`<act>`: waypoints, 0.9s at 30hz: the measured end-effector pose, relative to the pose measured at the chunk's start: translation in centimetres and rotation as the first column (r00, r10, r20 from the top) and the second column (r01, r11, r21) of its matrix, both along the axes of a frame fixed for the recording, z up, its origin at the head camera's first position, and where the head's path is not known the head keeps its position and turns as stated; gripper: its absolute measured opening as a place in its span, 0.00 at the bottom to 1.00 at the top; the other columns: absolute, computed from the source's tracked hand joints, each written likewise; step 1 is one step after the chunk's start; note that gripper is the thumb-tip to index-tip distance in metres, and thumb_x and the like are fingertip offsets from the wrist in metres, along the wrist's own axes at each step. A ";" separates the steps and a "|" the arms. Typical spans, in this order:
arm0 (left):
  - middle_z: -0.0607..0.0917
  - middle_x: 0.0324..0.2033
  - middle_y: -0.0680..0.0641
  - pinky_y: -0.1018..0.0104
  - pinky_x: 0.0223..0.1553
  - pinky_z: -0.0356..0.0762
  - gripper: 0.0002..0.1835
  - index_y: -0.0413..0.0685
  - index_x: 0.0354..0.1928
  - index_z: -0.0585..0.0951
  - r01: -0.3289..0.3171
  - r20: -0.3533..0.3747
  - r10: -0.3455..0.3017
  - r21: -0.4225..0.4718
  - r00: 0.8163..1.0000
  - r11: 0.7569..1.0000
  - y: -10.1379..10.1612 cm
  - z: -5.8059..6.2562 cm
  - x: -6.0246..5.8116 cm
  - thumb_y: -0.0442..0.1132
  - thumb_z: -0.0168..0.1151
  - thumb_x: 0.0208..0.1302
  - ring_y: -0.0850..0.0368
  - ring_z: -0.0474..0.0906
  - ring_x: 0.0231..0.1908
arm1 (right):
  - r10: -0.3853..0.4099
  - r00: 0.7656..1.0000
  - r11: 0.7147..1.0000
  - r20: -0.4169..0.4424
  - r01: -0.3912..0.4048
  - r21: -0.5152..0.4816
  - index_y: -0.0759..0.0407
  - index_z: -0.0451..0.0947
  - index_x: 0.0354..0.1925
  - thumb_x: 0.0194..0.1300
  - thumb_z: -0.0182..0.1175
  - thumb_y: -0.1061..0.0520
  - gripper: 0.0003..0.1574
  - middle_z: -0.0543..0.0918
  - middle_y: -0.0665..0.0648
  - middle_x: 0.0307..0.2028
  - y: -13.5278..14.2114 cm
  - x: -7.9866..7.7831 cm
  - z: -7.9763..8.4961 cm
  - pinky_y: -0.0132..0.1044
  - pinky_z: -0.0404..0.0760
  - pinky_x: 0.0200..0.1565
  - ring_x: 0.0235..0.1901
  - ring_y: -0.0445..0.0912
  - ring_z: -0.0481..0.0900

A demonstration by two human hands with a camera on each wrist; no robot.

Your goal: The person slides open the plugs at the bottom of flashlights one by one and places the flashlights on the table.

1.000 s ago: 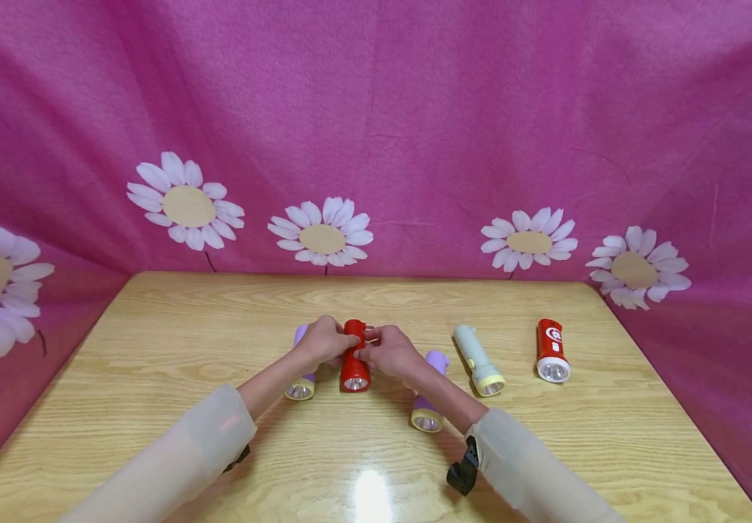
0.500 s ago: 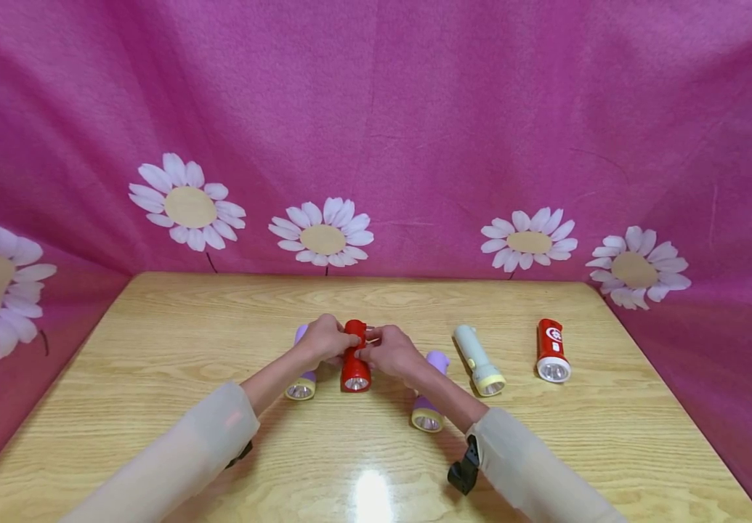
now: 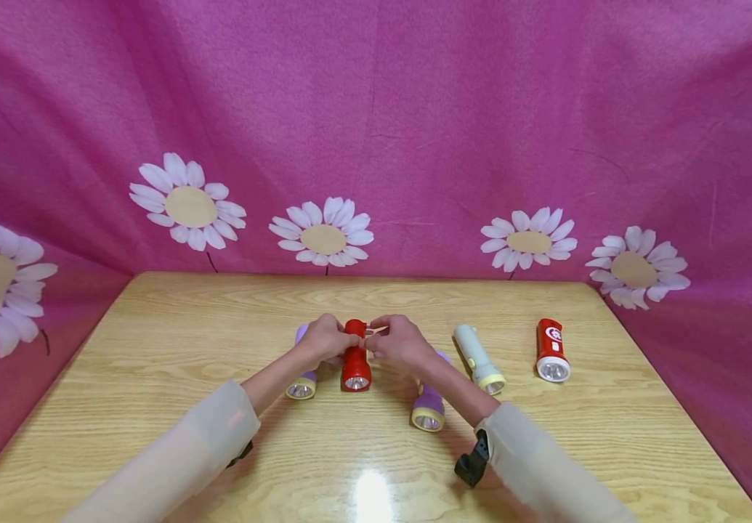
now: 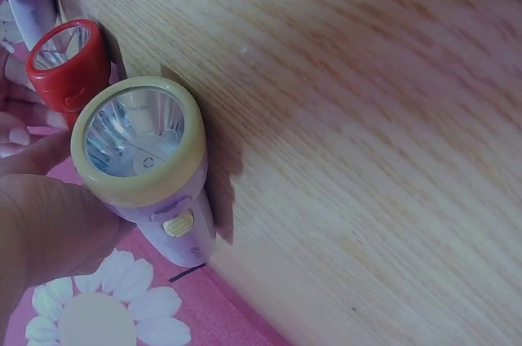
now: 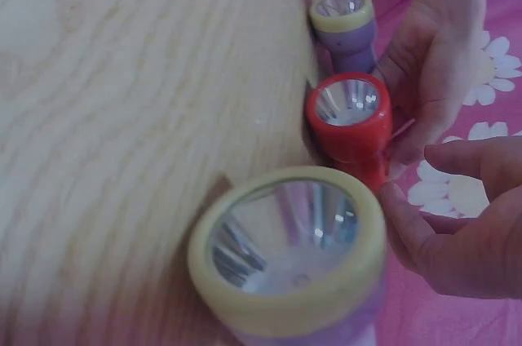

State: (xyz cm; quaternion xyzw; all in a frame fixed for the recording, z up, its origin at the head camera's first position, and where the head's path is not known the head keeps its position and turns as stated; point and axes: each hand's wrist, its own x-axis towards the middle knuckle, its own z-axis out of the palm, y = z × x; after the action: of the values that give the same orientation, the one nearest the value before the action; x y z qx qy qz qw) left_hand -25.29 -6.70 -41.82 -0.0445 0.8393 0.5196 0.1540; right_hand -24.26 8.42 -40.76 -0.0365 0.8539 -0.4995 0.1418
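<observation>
A red flashlight (image 3: 355, 372) lies lens toward me on the wooden table. My left hand (image 3: 328, 339) grips its body, the thumb lying across the top. At its right side is my right hand (image 3: 402, 341), thumb and forefinger spread near the tail end. The right wrist view shows this hand's thumb (image 5: 408, 219) right at the red body, with a gap below the forefinger. Beside my left hand lies a purple flashlight (image 3: 301, 385) with a cream rim, partly covered by that hand. Another purple flashlight (image 3: 428, 408) lies partly hidden under my right forearm.
Farther right lie a pale green flashlight (image 3: 474, 352) with a yellow rim and a red flashlight with a white rim (image 3: 553, 352). A pink cloth (image 3: 415, 145) with daisies hangs behind the table (image 3: 232, 305) and along its sides.
My right hand has moved slightly up and away from the red flashlight, its thumb shifting off the top of the body. The left hand and the flashlights have hardly moved.
</observation>
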 end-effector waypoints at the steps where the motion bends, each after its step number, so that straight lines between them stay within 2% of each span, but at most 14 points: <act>1: 0.79 0.28 0.40 0.60 0.27 0.82 0.13 0.30 0.34 0.73 0.001 -0.001 -0.001 0.002 1.000 1.000 0.0 0.0 0.0 0.34 0.65 0.54 0.55 0.80 0.22 | -0.001 1.000 1.000 0.000 0.001 -0.004 0.68 0.70 0.55 0.54 0.62 0.59 0.29 0.81 0.58 0.35 0.1 0.0 0.2 0.38 0.81 0.37 0.36 0.52 0.81; 5: 0.79 0.29 0.40 0.61 0.27 0.82 0.14 0.30 0.35 0.73 0.002 -0.004 -0.002 -0.010 1.000 1.000 0.0 0.0 0.0 0.35 0.66 0.54 0.54 0.80 0.23 | -0.006 1.000 1.000 0.002 0.006 -0.005 0.66 0.70 0.55 0.55 0.62 0.60 0.29 0.81 0.58 0.35 0.4 0.0 0.8 0.41 0.81 0.40 0.38 0.54 0.80; 11: 0.80 0.29 0.40 0.61 0.28 0.82 0.14 0.30 0.37 0.72 0.001 0.000 -0.001 -0.026 1.000 1.000 0.0 -0.1 0.0 0.34 0.64 0.56 0.53 0.80 0.26 | -0.023 0.999 0.999 -0.026 0.024 0.041 0.65 0.72 0.54 0.55 0.64 0.58 0.29 0.81 0.57 0.35 1.1 0.2 1.3 0.36 0.80 0.36 0.36 0.52 0.81; 20: 0.79 0.29 0.40 0.62 0.27 0.82 0.15 0.30 0.38 0.72 0.000 -0.002 0.000 -0.038 1.000 0.999 0.1 -0.1 0.0 0.35 0.65 0.56 0.54 0.80 0.24 | -0.052 0.998 0.998 -0.022 0.051 -0.022 0.63 0.73 0.52 0.55 0.66 0.59 0.26 0.81 0.57 0.35 2.8 0.3 1.9 0.43 0.80 0.43 0.37 0.55 0.81; 27: 0.79 0.30 0.40 0.62 0.27 0.82 0.16 0.30 0.39 0.72 0.007 -0.012 -0.007 -0.046 1.000 0.999 0.0 -0.1 0.1 0.35 0.65 0.56 0.54 0.80 0.23 | -0.060 0.998 0.995 0.008 0.060 -0.081 0.65 0.73 0.52 0.55 0.65 0.60 0.25 0.81 0.61 0.39 4.1 0.5 2.2 0.42 0.80 0.43 0.39 0.56 0.81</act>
State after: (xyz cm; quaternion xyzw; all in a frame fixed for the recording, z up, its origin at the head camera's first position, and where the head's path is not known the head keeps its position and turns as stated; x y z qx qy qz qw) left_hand -25.22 -6.67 -41.89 -0.0420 0.8519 0.5000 0.1496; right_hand -23.77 12.51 -38.52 -0.0151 0.8331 -0.5379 0.1277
